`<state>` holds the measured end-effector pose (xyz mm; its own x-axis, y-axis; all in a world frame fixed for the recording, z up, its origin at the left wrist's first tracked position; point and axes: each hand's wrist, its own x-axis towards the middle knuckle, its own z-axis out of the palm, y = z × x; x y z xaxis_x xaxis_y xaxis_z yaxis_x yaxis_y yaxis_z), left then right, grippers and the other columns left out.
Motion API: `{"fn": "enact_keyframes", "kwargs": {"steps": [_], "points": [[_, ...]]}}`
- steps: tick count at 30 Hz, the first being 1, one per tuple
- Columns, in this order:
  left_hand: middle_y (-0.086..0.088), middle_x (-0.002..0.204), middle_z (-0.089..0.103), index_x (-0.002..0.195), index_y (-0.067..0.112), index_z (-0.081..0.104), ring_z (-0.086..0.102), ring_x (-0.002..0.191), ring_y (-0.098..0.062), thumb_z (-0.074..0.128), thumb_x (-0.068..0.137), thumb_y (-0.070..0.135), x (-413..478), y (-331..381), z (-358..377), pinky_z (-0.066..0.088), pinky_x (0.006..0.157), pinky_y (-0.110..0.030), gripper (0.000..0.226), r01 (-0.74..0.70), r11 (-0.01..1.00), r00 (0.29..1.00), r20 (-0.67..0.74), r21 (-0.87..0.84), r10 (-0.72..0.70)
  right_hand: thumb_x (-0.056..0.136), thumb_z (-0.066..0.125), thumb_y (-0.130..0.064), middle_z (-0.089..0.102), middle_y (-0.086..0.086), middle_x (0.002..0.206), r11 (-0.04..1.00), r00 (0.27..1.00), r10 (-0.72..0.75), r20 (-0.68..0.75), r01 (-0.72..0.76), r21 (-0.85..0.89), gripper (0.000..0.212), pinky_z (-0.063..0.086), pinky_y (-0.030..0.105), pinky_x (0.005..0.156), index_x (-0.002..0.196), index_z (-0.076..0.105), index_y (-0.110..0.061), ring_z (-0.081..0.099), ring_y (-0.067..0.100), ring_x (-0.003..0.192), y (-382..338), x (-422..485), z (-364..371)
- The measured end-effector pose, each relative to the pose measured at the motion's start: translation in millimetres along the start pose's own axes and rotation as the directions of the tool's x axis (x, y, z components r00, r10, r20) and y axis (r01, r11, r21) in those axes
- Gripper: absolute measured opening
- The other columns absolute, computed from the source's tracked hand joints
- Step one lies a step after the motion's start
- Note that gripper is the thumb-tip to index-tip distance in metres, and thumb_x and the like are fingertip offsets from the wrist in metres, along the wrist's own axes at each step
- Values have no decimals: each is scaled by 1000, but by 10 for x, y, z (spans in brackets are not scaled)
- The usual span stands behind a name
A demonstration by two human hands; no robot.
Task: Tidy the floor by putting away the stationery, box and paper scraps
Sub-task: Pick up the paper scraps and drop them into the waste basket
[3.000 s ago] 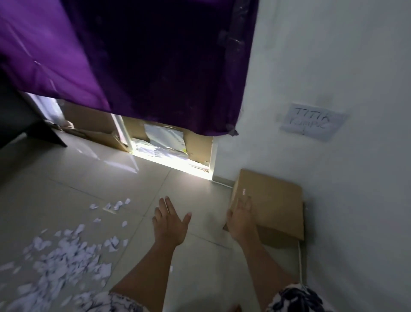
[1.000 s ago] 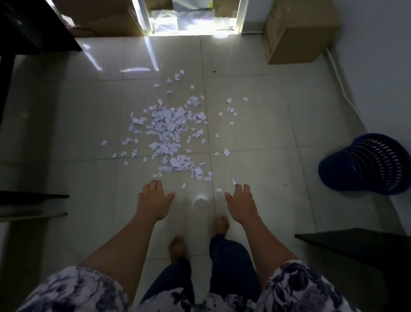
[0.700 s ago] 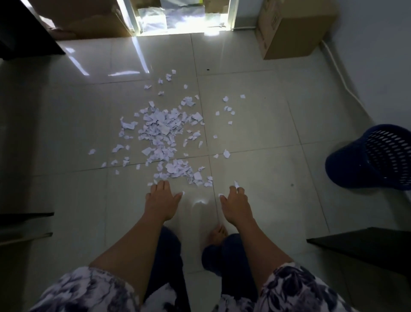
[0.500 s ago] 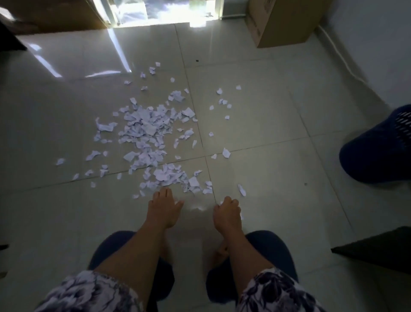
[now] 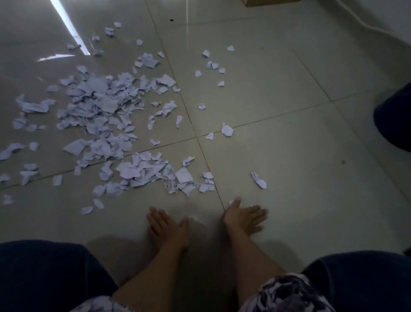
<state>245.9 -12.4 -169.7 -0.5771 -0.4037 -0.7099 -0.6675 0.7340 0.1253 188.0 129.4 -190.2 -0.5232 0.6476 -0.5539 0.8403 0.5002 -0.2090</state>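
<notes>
A spread of torn white paper scraps (image 5: 106,115) covers the tiled floor to the left and ahead of me. A few loose scraps lie apart to the right, one (image 5: 258,180) just beyond my right hand. My left hand (image 5: 168,227) hovers low over bare tile, fingers apart, holding nothing. My right hand (image 5: 243,217) is beside it, fingers spread toward the right, also holding nothing. Only the bottom edge of the cardboard box (image 5: 266,2) shows at the top.
A dark blue waste basket (image 5: 394,120) lies at the right edge. A white cable (image 5: 355,22) runs along the wall at the top right. My knees in dark trousers fill the bottom corners. Bare tile lies right of the scraps.
I have left the box by the wall, turned to the scraps and crouched down, so the floor is much closer. Both hands have dropped toward the tile near the scraps' near edge.
</notes>
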Motion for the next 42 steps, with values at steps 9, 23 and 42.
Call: {"fn": "enact_keyframes", "kwargs": {"steps": [9, 23, 42], "points": [[-8, 153, -34, 148, 12, -16, -28, 143, -29, 17, 95, 57, 336, 120, -203, -13, 116, -48, 77, -133, 989, 976, -183, -67, 119, 100, 24, -42, -13, 9, 160, 756, 763, -646, -31, 633, -166, 65, -5, 48, 117, 151, -1, -9, -10, 21, 148, -512, 32, 189], [-14, 160, 1, 148, 6, 21, 3, 148, -31, 30, 98, 39, 427, 108, -59, 11, 116, -51, 61, -120, 979, 905, -424, -167, 38, 98, 18, -51, -11, 12, 160, 695, 719, -695, 28, 681, -232, 72, -14, 38, 115, 150, -4, -7, -10, 24, 148, -759, -172, 594], [-15, 156, 21, 144, 4, 25, 20, 144, -32, 48, 94, 28, 1156, -573, -789, 18, 114, -49, 61, -96, 714, 638, -593, -693, -490, 94, 43, -37, 24, 32, 150, 874, 842, -484, -241, 480, -77, 69, 12, 63, 111, 140, 30, 12, 23, 43, 142, -417, -581, 957]]}}
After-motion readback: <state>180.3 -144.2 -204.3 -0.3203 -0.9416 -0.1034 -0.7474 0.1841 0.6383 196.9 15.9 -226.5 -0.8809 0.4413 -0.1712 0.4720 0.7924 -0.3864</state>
